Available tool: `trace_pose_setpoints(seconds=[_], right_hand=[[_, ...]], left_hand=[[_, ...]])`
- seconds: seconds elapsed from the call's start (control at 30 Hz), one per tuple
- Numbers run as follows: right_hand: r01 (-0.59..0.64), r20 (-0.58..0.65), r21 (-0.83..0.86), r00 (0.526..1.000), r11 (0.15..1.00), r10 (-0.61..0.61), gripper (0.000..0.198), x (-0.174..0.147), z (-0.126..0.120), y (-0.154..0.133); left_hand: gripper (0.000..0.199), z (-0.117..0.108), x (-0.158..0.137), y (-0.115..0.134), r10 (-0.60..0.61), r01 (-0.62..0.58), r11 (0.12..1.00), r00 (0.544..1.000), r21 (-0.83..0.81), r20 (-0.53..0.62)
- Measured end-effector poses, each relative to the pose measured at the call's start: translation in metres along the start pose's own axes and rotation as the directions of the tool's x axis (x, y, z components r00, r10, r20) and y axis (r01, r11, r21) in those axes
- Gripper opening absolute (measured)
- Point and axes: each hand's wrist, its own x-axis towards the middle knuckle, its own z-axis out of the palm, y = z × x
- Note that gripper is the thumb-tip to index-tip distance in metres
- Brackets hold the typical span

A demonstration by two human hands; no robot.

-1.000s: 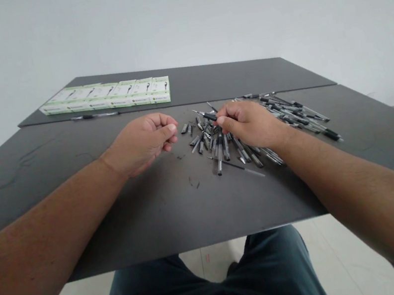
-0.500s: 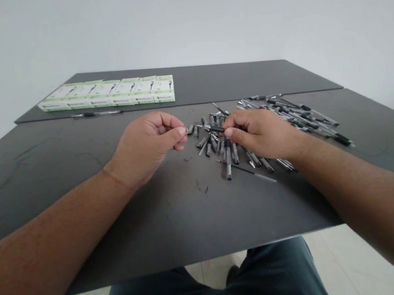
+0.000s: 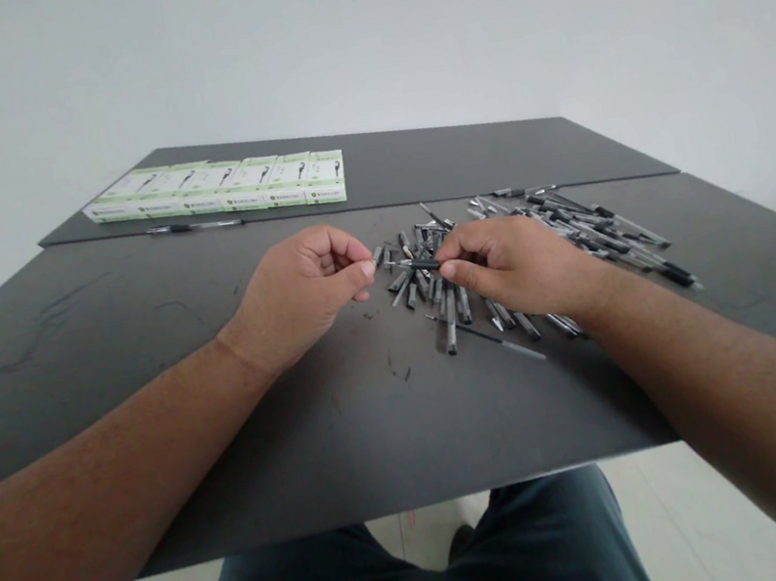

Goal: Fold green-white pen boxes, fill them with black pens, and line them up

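My right hand (image 3: 502,261) pinches a pen (image 3: 421,265) with a black grip, its tip pointing left. Just left of that tip, my left hand (image 3: 317,287) is closed, thumb against forefinger; whatever lies between them is too small to make out. Beneath and around the held pen is a heap of pen caps (image 3: 413,294), clear and dark. Near the caps a thin ink refill (image 3: 489,336) lies slantwise on the table. Under and beyond my right hand are many clear-barrelled pens (image 3: 609,234) with black grips.
A row of white and green boxes (image 3: 267,187) stands at the back left of the dark table (image 3: 353,435). One pen (image 3: 199,226) lies in front of them. Small dark scraps (image 3: 399,368) are on the near tabletop. A pale wall rises behind.
My left hand has shifted slightly right and down. The pen in my right hand has tilted closer to level, its tip now nearer the left fingertips.
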Motion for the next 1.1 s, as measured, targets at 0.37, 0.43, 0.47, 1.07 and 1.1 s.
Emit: trace_pose_setpoints(seconds=[0.37, 0.43, 0.47, 1.07, 1.1], right_hand=[[0.017, 0.033, 0.013, 0.999, 1.0, -0.017, 0.019, 0.002, 0.0, -0.004], [0.024, 0.037, 0.011, 0.999, 1.0, -0.025, 0.019, 0.002, 0.0, -0.004], [0.028, 0.038, 0.01, 0.999, 1.0, -0.028, 0.019, 0.002, 0.0, -0.004], [0.049, 0.057, -0.01, 0.997, 0.999, -0.049, 0.019, -0.001, 0.002, -0.01], [0.046, 0.059, -0.013, 0.997, 0.999, -0.045, 0.019, -0.001, 0.002, -0.01]], left_hand=[[0.017, 0.001, -0.003, 0.001, 0.03, -0.032, 0.998, 0.999, 0.05, 0.031], [0.018, 0.002, -0.003, 0.001, 0.042, -0.044, 0.996, 0.999, 0.079, 0.032], [0.018, 0.002, -0.004, 0.0, 0.049, -0.052, 0.994, 0.998, 0.095, 0.031], [0.013, 0.007, -0.01, 0.001, 0.112, -0.119, 0.98, 0.992, 0.162, 0.056], [0.013, 0.007, -0.01, 0.001, 0.115, -0.122, 0.98, 0.992, 0.16, 0.053]])
